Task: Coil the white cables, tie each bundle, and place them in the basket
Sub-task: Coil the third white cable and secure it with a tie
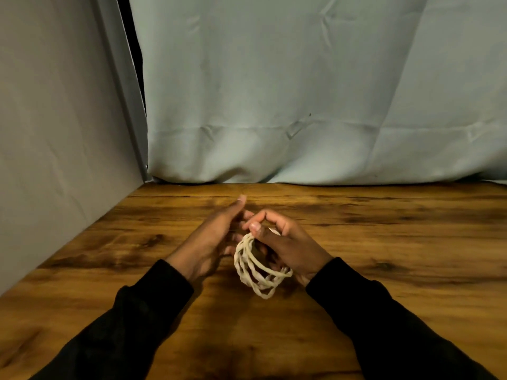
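Coiled white cable (259, 266) hung above the wooden table (384, 242) near centre, its top pinched by the right hand (285, 242); the left hand (212, 239) stood just beside it, fingers straight.

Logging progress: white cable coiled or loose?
Coiled: the white cable hangs in several loops from the right hand. Whether it is tied, cannot tell.

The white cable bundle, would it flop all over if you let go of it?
Probably a bit. The white cable bundle hangs in loose, uneven loops below the right hand, so it looks bendy, not stiff. No tie is visible, so the loops might spring apart on the table. It likely weighs little, since a few fingers carry it.
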